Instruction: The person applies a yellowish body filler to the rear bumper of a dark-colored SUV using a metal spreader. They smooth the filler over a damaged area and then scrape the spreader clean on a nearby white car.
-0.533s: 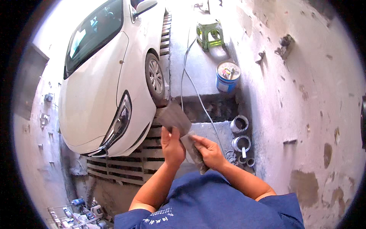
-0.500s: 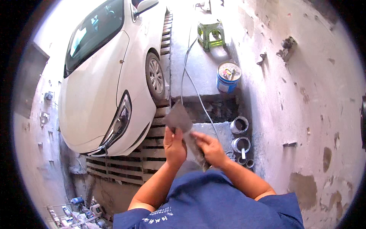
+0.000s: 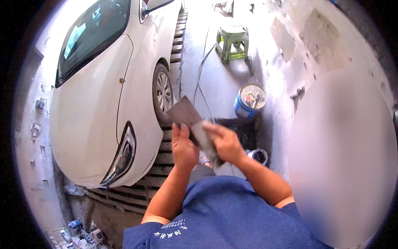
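Basically, dark flat sheet sits just far of L hand, fingers at near edge, can't tell grip; R hand holds grey strip, long axis far-left to near-right.

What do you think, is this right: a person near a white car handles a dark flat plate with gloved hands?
Not quite: the head view shows the left hand and right hand bare, not gloved. The dark flat plate and white car are correct.
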`<state>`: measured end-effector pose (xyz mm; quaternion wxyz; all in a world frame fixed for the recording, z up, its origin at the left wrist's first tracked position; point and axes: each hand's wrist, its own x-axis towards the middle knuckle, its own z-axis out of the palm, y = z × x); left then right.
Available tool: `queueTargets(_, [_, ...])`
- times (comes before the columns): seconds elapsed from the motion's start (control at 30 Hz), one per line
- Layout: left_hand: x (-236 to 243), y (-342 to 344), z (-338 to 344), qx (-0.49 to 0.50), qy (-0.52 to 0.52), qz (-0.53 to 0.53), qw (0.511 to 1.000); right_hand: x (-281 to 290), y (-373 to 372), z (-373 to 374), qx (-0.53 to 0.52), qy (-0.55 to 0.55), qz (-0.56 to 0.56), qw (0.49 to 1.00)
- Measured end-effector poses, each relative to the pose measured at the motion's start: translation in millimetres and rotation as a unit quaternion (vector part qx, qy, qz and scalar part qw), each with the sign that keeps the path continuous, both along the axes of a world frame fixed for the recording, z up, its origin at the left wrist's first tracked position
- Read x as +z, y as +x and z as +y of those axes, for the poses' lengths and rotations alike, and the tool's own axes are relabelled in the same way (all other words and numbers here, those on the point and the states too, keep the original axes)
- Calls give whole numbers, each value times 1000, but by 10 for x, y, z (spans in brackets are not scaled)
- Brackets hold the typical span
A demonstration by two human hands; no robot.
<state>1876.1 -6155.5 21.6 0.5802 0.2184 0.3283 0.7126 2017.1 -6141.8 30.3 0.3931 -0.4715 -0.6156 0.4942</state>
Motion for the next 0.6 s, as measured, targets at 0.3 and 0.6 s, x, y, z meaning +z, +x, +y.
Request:
queueTargets(0.3, [238, -351, 1557, 14, 38, -7, 999, 133, -387, 1364, -1, -12, -4, 1000])
queueTargets(0.6, [76, -440, 3187, 0, 74, 13, 997, -224, -371, 3038, 25, 4, 41, 999])
